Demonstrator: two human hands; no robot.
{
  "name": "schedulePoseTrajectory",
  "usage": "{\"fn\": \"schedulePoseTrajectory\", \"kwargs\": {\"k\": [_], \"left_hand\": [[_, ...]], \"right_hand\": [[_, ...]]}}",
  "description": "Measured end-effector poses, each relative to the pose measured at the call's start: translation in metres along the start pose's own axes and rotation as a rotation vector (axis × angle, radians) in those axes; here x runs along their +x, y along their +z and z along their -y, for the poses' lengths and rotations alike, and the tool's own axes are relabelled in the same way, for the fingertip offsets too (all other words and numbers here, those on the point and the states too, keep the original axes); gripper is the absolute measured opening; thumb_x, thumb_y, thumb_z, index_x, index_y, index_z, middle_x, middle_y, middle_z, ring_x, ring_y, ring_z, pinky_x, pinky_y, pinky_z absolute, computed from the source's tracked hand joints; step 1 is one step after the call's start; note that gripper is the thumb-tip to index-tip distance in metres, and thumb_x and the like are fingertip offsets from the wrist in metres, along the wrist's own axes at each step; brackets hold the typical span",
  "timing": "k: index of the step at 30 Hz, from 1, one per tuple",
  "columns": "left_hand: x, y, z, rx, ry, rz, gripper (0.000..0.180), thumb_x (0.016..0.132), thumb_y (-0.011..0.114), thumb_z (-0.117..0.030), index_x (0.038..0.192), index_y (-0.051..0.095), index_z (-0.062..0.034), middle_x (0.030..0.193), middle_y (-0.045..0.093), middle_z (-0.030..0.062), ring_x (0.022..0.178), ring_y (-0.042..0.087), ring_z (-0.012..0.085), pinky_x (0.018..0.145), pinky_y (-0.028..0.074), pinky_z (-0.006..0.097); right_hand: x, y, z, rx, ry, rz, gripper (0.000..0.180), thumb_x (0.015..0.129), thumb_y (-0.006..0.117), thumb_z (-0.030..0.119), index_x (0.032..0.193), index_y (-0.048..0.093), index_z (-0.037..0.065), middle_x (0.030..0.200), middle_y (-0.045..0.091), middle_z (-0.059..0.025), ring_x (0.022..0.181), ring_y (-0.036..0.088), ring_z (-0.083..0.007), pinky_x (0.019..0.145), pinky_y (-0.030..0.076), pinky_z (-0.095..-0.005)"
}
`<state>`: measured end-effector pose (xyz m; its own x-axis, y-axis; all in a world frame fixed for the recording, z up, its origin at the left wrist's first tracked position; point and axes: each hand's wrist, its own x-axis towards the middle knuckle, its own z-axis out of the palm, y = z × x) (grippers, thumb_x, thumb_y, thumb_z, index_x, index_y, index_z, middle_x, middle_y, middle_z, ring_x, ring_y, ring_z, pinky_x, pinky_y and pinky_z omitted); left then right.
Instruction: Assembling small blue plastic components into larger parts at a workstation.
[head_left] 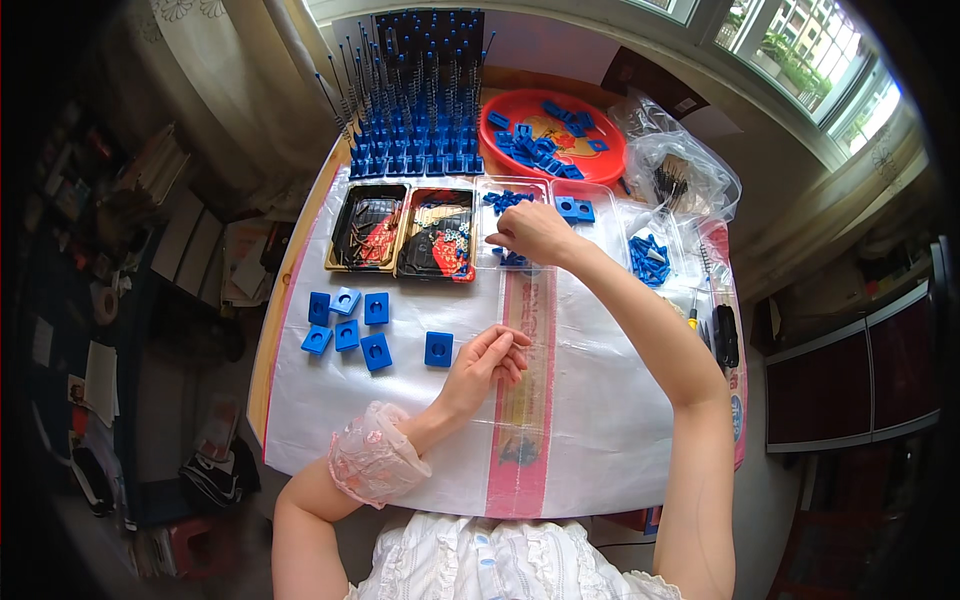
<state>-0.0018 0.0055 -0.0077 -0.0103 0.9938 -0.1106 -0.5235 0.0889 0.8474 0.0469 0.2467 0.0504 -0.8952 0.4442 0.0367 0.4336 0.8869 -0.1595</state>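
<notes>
My right hand (537, 232) reaches over a clear plastic box (484, 262) of small blue parts (508, 201). Its fingers bend down and are pinched; whatever is between them is hidden. Lower and to the left, my left hand (488, 362) hovers over the table with curled fingers, thumb close to them; its palm's contents cannot be made out. Left of it lies a single blue block (438, 349) with a round recess. Farther left is a loose group of several similar blue blocks (346, 335).
Two black trays (401, 232) with small parts stand left of the clear box. Behind them rise many blue pieces (415, 140) with upright springs and rods. A red round tray (611, 165) holds blue blocks. Small blue pieces (649, 262), a plastic bag (680, 150) and a black tool (726, 337) lie right.
</notes>
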Motion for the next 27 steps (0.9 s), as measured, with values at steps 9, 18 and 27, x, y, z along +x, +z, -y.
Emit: {"fn": "schedulePoseTrajectory", "kwargs": {"k": [9,18,27], "left_hand": [[-0.001,0.000,0.001,0.014,0.006,0.003,0.032,0.107,0.042,-0.027,0.113,0.060,-0.0020,0.086,0.062,0.0025,0.074,0.059,0.0060,0.069,0.048,0.019],[0.000,0.001,0.001,0.013,0.005,0.000,0.030,0.107,0.042,-0.026,0.113,0.060,-0.0019,0.084,0.062,0.0028,0.073,0.059,0.0060,0.068,0.048,0.020],[-0.001,0.002,0.001,0.021,0.005,-0.015,0.030,0.107,0.043,-0.026,0.111,0.061,-0.0023,0.084,0.062,0.0021,0.072,0.059,0.0054,0.068,0.048,0.019]], "right_hand": [[-0.002,-0.011,0.000,0.138,0.061,-0.140,0.033,0.086,0.071,0.037,0.080,0.075,0.005,0.076,0.070,-0.0160,0.075,0.068,-0.0340,0.068,0.053,-0.0451],[-0.021,-0.016,0.017,0.122,0.038,-0.198,0.033,0.087,0.069,0.035,0.076,0.072,0.005,0.072,0.069,-0.0146,0.072,0.068,-0.0332,0.066,0.052,-0.0450],[-0.052,-0.032,0.028,0.145,0.097,-0.193,0.027,0.088,0.067,0.030,0.074,0.068,0.007,0.070,0.066,-0.0115,0.074,0.065,-0.0319,0.069,0.051,-0.0439]]}}
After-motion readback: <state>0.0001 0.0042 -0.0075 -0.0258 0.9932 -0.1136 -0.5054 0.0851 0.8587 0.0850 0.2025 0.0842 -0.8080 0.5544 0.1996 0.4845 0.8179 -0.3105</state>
